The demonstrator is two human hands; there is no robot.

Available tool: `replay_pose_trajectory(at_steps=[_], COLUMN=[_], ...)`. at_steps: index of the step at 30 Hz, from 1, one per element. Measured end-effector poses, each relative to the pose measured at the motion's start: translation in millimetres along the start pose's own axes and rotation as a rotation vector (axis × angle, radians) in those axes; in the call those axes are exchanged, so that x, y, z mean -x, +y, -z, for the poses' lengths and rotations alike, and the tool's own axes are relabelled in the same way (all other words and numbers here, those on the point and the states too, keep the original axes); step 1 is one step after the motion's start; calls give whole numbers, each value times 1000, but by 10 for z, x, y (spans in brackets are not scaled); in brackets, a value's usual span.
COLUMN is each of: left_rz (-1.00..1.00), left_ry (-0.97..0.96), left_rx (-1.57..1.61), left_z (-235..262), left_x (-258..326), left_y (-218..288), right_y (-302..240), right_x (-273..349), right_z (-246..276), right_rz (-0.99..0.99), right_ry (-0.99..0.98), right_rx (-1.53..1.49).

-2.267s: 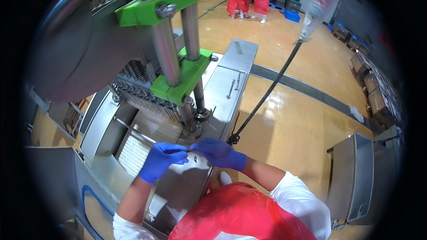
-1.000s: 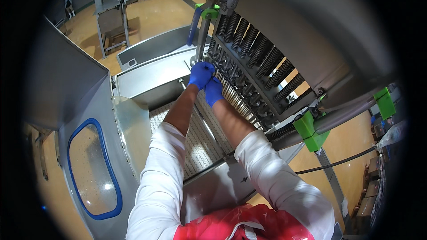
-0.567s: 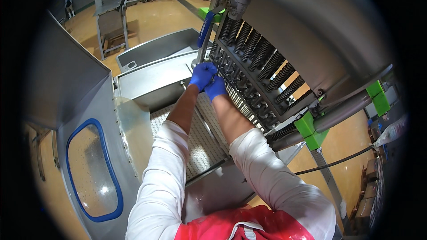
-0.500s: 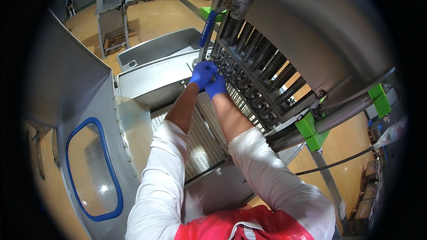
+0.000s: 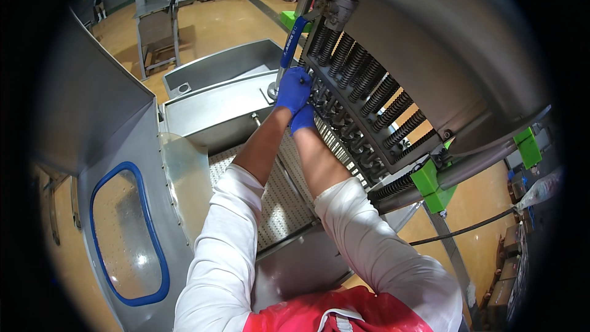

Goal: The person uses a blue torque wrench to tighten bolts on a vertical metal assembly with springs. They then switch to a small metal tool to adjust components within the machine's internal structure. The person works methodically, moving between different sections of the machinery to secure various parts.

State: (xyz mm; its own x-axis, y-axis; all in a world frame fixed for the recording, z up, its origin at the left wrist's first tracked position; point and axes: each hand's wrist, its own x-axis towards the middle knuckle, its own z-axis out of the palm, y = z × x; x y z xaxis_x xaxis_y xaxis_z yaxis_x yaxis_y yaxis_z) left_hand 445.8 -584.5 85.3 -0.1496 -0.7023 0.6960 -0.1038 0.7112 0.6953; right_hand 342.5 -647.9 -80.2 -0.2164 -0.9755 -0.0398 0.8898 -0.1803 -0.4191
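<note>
My left hand, in a blue glove, is closed at the far left end of a row of metal parts below the springs. A small dark bit shows at its fingers, too small to name. Just behind and below it is my right hand, also gloved in blue, its fingers hidden by the left hand and the parts. Above my hands slants a blue-sleeved handle on a metal shaft. The spring rack, with upright black coil springs and thin rods beneath, runs down to the right.
Under my forearms lies a perforated metal bed. A steel hood overhangs the right side, with green blocks on a round bar. At left stands a steel panel with a blue-rimmed window. A dark hose crosses at right.
My left hand has moved up and slightly right, higher along the blue-sleeved handle's lower end. My right hand has shifted only a little and is now more covered by the left.
</note>
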Motion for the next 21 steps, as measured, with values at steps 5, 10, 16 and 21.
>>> replay_pose_trajectory(at_steps=[5,10,16,21], left_rz=[90,50,85,117], left_ry=[61,-3,-218,-395], left_rx=[-34,26,-30,-106], left_z=[356,273,352,358], left_x=[49,51,-43,-179], left_y=[-392,-196,-296,-206], right_y=[448,385,401,158], right_x=[285,207,142,310], right_z=[-563,-487,-516,-633], right_rz=[-104,-62,-110,-110], right_ry=[160,73,-22,-78], right_rx=[-93,-72,-67,-59])
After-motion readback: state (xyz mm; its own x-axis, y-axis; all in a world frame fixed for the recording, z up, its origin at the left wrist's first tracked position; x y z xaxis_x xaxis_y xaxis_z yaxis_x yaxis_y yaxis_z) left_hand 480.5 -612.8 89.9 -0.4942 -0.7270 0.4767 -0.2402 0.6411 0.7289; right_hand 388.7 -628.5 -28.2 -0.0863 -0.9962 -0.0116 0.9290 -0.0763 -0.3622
